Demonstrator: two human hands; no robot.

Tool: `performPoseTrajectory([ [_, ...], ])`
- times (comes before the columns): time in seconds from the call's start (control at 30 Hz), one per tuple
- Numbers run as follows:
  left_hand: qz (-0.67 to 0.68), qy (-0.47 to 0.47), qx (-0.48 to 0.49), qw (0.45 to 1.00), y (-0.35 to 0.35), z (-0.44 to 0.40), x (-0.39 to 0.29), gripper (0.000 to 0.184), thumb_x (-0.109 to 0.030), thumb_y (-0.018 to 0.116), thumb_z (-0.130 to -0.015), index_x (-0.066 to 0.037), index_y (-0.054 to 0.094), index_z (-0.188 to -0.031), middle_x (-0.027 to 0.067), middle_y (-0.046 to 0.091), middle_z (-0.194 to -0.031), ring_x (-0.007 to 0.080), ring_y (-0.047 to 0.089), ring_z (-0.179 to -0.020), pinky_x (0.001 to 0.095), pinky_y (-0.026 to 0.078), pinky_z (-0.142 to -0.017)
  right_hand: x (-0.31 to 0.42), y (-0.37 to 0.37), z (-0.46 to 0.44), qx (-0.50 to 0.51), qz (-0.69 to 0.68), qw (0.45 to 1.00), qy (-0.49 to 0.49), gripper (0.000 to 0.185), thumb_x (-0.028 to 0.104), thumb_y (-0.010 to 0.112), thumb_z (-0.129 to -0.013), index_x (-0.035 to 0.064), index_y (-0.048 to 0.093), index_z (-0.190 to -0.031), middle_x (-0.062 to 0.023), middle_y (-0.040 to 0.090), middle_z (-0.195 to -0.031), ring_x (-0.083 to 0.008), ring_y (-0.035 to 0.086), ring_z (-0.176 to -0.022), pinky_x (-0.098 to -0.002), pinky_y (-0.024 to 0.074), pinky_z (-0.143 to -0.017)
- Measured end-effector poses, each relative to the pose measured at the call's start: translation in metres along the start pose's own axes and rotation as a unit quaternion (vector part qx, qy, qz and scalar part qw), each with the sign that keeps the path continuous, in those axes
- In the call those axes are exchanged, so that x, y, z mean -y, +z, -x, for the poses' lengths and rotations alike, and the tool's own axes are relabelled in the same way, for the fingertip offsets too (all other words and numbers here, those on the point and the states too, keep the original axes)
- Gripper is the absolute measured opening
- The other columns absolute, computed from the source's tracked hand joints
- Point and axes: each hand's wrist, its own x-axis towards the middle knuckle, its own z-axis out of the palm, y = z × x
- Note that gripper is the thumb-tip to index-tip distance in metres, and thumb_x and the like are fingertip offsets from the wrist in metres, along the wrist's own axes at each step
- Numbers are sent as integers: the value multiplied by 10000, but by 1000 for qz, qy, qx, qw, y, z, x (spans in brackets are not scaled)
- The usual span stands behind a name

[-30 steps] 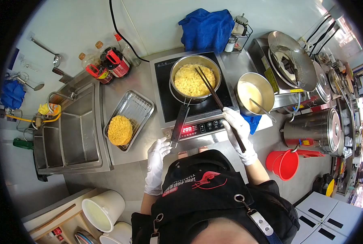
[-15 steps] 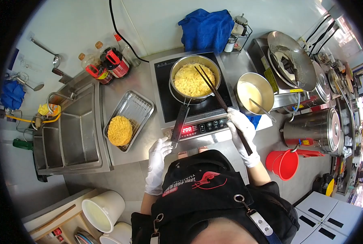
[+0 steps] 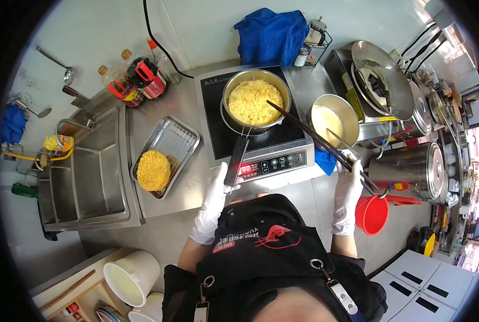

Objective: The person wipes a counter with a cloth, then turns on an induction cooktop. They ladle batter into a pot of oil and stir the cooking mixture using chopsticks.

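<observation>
My left hand (image 3: 212, 201), in a white glove, is closed around the end of the black handle (image 3: 236, 161) of a saucepan (image 3: 256, 129). Yellow, crumbly-looking food (image 3: 254, 102) fills that saucepan, which sits on an induction cooker (image 3: 274, 145). My gloved right hand (image 3: 348, 188) grips long dark chopsticks (image 3: 309, 132), their tips over the right side of the food. Close to this hand, the handle of a metal ladle (image 3: 342, 140) leans out of a second pot (image 3: 349, 110) holding pale yellow liquid. Whether the right fingers touch the ladle I cannot tell.
Left of the cooker, a metal tray (image 3: 188, 140) with a wire rack bears a round yellow cake (image 3: 153, 170). Further left is a sink (image 3: 102, 172). Bottles (image 3: 149, 80) and a blue cloth (image 3: 271, 37) stand behind. A red bucket (image 3: 372, 216) stands at right.
My right hand has moved right and toward me, drawing the chopsticks back from the middle of the food. My left hand has moved up onto the saucepan handle and closed.
</observation>
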Motion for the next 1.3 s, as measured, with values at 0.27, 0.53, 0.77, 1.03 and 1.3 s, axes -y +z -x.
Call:
performPoseTrajectory([
  [0.27,-101,-65,66,991,4,-13,-17,313,-219,505,-928,16,538,-1132,94,640,-880,130,628,-709,213,496,-544,-12,-8,1,-52,-65,996,39,311,280,534,-917,-2,532,-1051,-117,588,-1035,-211,557,-1008,-372,440,-918],
  [0.53,-47,-101,129,985,14,-12,-30,203,-220,595,-881,-42,619,-975,8,584,-710,73,529,-524,191,398,-430,-3,1,10,-57,-148,985,73,309,266,545,-911,-10,537,-1050,-123,591,-1036,-210,562,-1003,-371,448,-934],
  [0.77,-116,-77,89,986,16,-18,-23,195,-229,628,-863,-42,626,-920,-1,554,-635,75,471,-434,211,349,-375,-4,-5,9,-21,-103,993,54,286,246,535,-915,-2,560,-1055,-118,576,-1102,-208,549,-1043,-374,432,-955],
  [1.03,-113,-80,74,988,18,-16,-24,188,-231,637,-855,-46,610,-856,0,553,-619,70,473,-435,211,347,-381,16,-11,-14,11,30,999,-23,287,247,485,-938,-3,547,-1063,-139,561,-1103,-239,554,-1037,-367,482,-869],
  [1.3,-105,-66,83,989,19,-14,-26,187,-232,642,-851,-49,604,-838,-9,547,-609,62,464,-435,203,338,-398,52,12,-48,56,72,994,-52,261,226,523,-917,-13,573,-1008,-127,606,-983,-228,605,-935,-369,526,-807],
])
